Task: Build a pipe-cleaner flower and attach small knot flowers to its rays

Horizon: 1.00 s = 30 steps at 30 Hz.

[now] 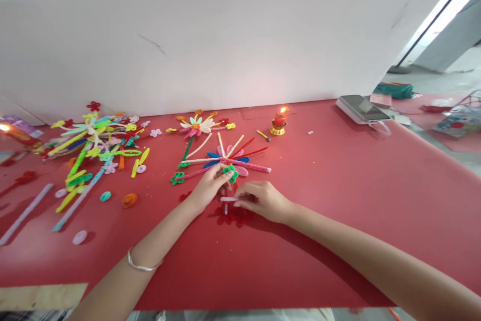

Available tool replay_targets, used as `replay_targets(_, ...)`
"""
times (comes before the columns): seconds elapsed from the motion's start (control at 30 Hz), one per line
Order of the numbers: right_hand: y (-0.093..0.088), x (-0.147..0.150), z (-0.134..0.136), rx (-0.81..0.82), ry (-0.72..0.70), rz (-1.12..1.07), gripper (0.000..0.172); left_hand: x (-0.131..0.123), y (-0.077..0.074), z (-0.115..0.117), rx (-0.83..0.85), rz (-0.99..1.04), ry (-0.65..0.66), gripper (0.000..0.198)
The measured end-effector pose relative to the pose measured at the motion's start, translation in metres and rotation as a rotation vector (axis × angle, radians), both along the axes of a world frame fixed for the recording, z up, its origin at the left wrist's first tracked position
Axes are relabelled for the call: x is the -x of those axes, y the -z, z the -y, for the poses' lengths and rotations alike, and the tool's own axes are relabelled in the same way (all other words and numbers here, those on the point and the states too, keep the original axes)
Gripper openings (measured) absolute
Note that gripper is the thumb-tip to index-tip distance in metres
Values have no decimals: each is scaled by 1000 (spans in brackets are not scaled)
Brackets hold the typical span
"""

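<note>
My left hand (210,186) pinches a small green flower (230,174) of fuzzy wire, at the near side of a starburst of pink, blue, red and cream stems (229,155). Close to its right, my right hand (265,201) has its fingers closed on a short pale pink piece (228,199). Red fuzzy flowers (235,216) lie on the red table below both hands. Two more green flowers (178,178) rest left of the starburst. Behind it sits a pink and white flower (197,126) with a green stem.
A lit red candle (280,119) in a gold holder stands behind; another lit candle (18,135) is far left. Colourful fuzzy stems and flowers (93,135) pile up at left. A white device (363,109) lies back right. A white board (210,35) borders the red table (356,201).
</note>
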State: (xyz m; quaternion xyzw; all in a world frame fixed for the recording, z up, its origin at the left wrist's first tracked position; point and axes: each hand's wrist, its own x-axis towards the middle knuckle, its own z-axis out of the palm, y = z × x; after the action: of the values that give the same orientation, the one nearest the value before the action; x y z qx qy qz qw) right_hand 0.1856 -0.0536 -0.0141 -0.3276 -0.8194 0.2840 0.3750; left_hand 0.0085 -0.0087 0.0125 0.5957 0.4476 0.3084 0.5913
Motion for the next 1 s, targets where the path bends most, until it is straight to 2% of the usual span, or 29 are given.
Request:
replay_targets(0.4, 4, 1, 0, -115, -14, 0, 14, -6, -3, 7, -87, -30, 41, 19)
replay_targets(0.77, -1, 2, 1, -135, -16, 2, 14, -5, 2, 6, -118, -47, 85, 20)
replay_targets(0.9, 0, 2, 1, -142, -17, -4, 13, -5, 2, 6, -181, -64, 99, 20)
replay_targets(1.0, 1, 2, 1, -136, -18, 6, 14, -5, 2, 5, -136, -41, 79, 21)
